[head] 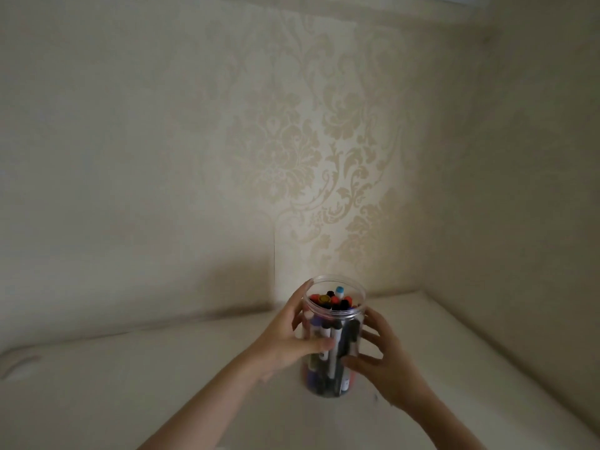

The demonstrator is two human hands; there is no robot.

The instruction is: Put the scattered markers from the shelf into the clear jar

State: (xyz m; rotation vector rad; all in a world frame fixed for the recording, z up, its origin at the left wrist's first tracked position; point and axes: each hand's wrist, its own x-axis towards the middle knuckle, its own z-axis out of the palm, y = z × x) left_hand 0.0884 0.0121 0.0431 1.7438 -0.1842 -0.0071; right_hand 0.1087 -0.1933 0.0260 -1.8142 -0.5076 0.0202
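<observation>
A clear jar [334, 285] stands upright on the pale shelf [130, 384], lid off. Several markers [331, 300] stand inside it, their red, black, yellow and light blue caps showing at the mouth. My left hand [285, 342] wraps the jar's left side, fingers reaching up to the rim and thumb across the front. On the right side, my right hand [383, 358] touches the jar with fingers spread and thumb pressed low on the wall. No loose markers show on the shelf.
The shelf sits in a corner with patterned beige wallpaper [324, 141] behind and a plain wall [535, 190] on the right. A faint smudge or small object [19, 365] lies at the shelf's far left, too dim to identify.
</observation>
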